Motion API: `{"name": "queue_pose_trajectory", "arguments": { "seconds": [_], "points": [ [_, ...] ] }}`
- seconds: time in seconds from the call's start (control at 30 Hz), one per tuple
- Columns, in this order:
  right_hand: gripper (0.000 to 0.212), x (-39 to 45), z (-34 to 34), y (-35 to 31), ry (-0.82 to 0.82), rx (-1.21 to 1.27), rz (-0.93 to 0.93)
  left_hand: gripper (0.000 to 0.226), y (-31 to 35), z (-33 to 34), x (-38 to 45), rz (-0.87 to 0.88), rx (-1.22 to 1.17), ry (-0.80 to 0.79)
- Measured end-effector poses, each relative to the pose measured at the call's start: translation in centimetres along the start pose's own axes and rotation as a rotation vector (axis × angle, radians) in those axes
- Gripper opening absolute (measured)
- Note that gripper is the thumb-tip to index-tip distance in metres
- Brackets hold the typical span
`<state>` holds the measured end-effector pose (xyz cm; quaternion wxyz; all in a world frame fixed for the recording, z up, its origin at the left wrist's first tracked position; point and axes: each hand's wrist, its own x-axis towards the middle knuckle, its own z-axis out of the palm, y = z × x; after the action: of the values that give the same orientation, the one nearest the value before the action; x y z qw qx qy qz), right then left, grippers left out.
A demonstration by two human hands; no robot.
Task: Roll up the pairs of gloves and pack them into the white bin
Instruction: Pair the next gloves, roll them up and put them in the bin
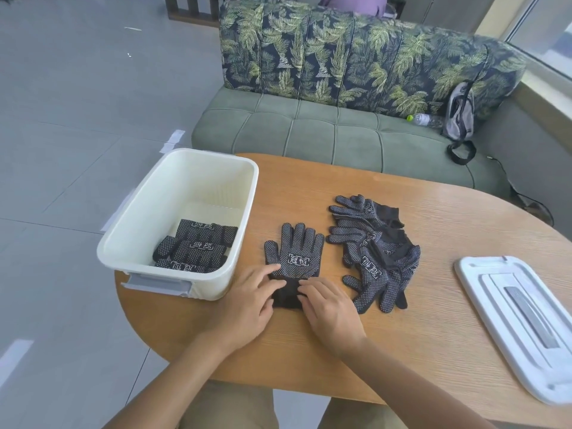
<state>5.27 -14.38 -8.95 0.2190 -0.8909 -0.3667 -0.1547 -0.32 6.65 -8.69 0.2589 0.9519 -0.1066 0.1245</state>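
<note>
— So where were the gloves?
— One flat glove (294,252) lay on the wooden surface (433,305), fingers pointing away. The left hand (247,301) and right hand (331,311) both pressed flat on its cuff, fingers spread slightly.
— And the rest?
— A loose pile (373,249) lay just right; rolled pairs (195,246) sat inside the white bin (173,187) on the left.
</note>
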Motion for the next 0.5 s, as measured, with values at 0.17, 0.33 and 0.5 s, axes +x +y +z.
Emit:
{"name": "queue_pose_trajectory", "arguments": {
  "seconds": [0.17, 0.33, 0.5],
  "points": [
    [0.012, -0.3, 0.3, -0.5, -0.006, -0.002, -0.003, 0.046, -0.5, 0.4, 0.1, 0.050, 0.052, -0.064],
    [0.016, -0.5, -0.6, -0.8, -0.055, -0.005, -0.033, 0.033, -0.7, 0.8, 0.6, 0.144, 0.209, -0.010],
    [0.023, 0.0, -1.4, 1.0, -0.077, -0.016, 0.035, 0.029, -1.0, 1.3, 0.9, 0.177, 0.217, 0.087]
  ]
}}
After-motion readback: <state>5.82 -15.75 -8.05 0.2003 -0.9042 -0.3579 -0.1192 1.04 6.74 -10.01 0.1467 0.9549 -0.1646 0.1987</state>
